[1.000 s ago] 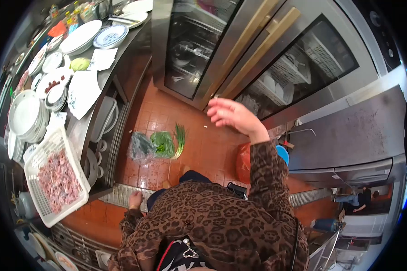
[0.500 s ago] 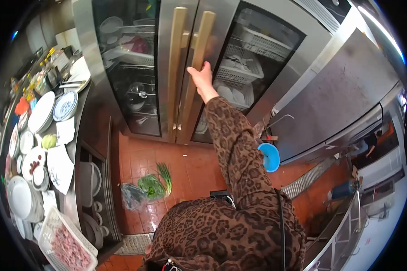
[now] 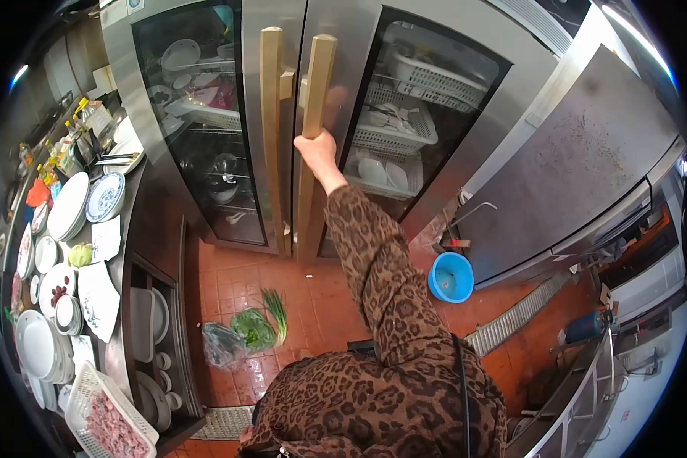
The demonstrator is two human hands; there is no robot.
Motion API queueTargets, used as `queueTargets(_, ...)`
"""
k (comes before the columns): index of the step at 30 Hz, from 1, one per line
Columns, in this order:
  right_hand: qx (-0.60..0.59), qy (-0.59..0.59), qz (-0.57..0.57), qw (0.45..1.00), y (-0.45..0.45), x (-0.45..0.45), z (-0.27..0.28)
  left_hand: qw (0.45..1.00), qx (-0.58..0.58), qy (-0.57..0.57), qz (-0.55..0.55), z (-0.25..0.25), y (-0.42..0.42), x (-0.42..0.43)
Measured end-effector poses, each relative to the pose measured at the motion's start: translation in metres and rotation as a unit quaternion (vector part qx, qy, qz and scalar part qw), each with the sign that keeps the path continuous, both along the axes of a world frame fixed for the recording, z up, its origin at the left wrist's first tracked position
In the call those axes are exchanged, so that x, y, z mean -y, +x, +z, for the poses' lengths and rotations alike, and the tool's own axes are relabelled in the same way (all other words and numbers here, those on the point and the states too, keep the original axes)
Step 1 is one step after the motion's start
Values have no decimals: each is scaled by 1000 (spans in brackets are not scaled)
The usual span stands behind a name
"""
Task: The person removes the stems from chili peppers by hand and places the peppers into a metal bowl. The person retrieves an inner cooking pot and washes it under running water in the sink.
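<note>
My right hand [image 3: 318, 156] is wrapped round the lower part of the right-hand door handle [image 3: 320, 84], a long wooden-coloured bar. Another such handle [image 3: 271, 114] stands just left of it. Both glass doors of the steel cabinet look closed. Through the right door glass, white baskets [image 3: 397, 126] with dishes and spoons show on racks. Behind the left door glass are bowls and plates [image 3: 181, 55]. Of my left hand only a sliver, if anything, shows at the lower edge of my body, so its fingers are hidden.
Bagged greens [image 3: 253, 328] and green onions [image 3: 275, 314] lie on the red tiled floor. A blue basin [image 3: 450, 278] stands beside the steel unit [image 3: 557, 168] at right. The left counter holds stacked plates [image 3: 42, 345] and a white basket of meat [image 3: 91, 427].
My right hand has gone from hanging in the air to gripping the right-hand handle. The view has turned towards the cabinet, and my left hand has dropped out of clear sight.
</note>
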State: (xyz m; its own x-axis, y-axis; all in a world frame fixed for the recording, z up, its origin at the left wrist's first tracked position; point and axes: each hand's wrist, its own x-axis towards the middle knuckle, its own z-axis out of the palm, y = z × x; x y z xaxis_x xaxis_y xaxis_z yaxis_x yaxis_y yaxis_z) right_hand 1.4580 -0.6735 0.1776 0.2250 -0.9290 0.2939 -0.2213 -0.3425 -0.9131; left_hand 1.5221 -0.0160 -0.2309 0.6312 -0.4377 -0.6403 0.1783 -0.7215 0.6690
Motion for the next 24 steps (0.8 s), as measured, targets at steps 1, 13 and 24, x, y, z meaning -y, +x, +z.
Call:
queueTargets(1,15,-12,22,1000,-11,-12,-3,1000,-1,1,-3,-4,-8,2)
queueTargets(13,36,156,260,952,-255,-186,15,1000,-9,24,-11,-41,-74,-12)
queueTargets(24,189,179,254,931,-358,-234,13,981,78,8,-177,-37,58,85)
